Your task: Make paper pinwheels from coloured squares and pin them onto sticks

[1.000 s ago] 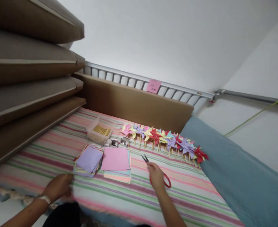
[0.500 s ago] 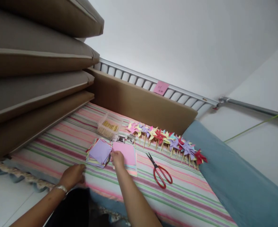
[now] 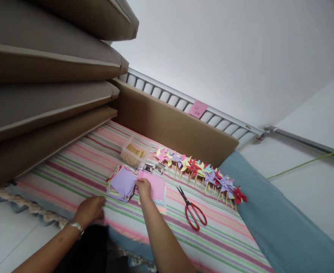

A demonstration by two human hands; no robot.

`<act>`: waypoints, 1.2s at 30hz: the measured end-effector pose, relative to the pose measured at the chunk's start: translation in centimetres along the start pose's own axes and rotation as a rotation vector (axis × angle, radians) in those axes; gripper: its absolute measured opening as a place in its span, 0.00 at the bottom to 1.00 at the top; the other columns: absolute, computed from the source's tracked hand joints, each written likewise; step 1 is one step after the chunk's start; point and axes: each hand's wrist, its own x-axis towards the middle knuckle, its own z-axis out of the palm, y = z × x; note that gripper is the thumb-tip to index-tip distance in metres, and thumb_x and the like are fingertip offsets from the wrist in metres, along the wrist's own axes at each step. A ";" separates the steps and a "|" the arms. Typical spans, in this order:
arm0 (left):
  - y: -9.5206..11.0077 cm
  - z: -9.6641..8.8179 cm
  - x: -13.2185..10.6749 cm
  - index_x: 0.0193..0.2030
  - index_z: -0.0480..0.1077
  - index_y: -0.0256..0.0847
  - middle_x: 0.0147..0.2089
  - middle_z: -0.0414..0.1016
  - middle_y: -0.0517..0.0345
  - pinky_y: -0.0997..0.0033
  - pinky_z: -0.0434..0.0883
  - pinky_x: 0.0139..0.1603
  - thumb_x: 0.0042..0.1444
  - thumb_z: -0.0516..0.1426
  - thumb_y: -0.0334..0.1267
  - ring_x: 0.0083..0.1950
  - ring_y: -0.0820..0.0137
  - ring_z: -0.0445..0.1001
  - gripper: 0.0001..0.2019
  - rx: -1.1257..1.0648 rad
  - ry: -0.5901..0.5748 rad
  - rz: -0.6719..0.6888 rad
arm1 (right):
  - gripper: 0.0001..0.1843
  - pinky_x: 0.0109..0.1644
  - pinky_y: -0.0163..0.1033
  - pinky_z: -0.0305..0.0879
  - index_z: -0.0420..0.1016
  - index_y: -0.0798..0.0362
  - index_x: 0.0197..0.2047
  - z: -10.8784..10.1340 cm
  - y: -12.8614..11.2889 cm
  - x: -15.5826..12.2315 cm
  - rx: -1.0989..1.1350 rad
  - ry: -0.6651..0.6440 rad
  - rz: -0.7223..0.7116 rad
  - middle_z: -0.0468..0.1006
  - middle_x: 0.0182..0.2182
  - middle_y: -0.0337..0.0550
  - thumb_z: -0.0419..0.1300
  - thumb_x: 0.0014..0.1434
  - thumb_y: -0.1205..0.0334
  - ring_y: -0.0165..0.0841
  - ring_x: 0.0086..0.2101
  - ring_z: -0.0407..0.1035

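Note:
My right hand [image 3: 144,188] rests on the near left corner of a stack of pink paper squares [image 3: 156,186], fingers curled on the top sheet's edge. A fanned pile of purple paper squares [image 3: 123,183] lies just left of it. My left hand [image 3: 89,209], with a bracelet at the wrist, lies on the striped cloth [image 3: 78,167] near its front edge, fingers curled, nothing visible in it. Red-handled scissors [image 3: 192,212] lie on the cloth to the right, apart from both hands.
A row of several paper pinwheels on sticks [image 3: 201,171] lies behind the scissors. A clear box of wooden sticks [image 3: 132,153] and small metal pieces [image 3: 152,167] sit behind the paper. Brown cushions [image 3: 41,94] are stacked at left, a blue cushion [image 3: 283,227] at right.
My right hand left the scissors lying on the cloth and moved left onto the pink paper stack. My left hand stayed near the front edge. The view shifted left.

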 end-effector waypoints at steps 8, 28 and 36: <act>0.0 0.0 -0.2 0.29 0.67 0.43 0.32 0.77 0.53 0.68 0.61 0.31 0.39 0.55 0.32 0.37 0.60 0.74 0.07 -0.016 0.024 -0.001 | 0.16 0.44 0.47 0.70 0.67 0.55 0.52 0.0 -0.5 -0.5 -0.080 -0.039 0.082 0.71 0.49 0.47 0.57 0.62 0.59 0.37 0.43 0.70; 0.0 -0.1 -0.4 0.29 0.68 0.43 0.32 0.77 0.54 0.69 0.61 0.33 0.40 0.55 0.32 0.37 0.61 0.74 0.06 -0.049 0.021 -0.009 | 0.15 0.46 0.47 0.69 0.68 0.55 0.51 0.1 -2.1 -0.2 -0.368 -0.088 0.099 0.71 0.48 0.46 0.56 0.62 0.59 0.37 0.43 0.70; 0.2 -0.6 -0.7 0.30 0.68 0.43 0.33 0.77 0.53 0.68 0.62 0.34 0.41 0.55 0.30 0.38 0.60 0.75 0.07 -0.071 0.005 -0.014 | 0.16 0.44 0.46 0.70 0.68 0.56 0.51 -0.3 -2.1 -0.5 -0.326 -0.102 0.016 0.71 0.48 0.46 0.57 0.62 0.58 0.38 0.43 0.70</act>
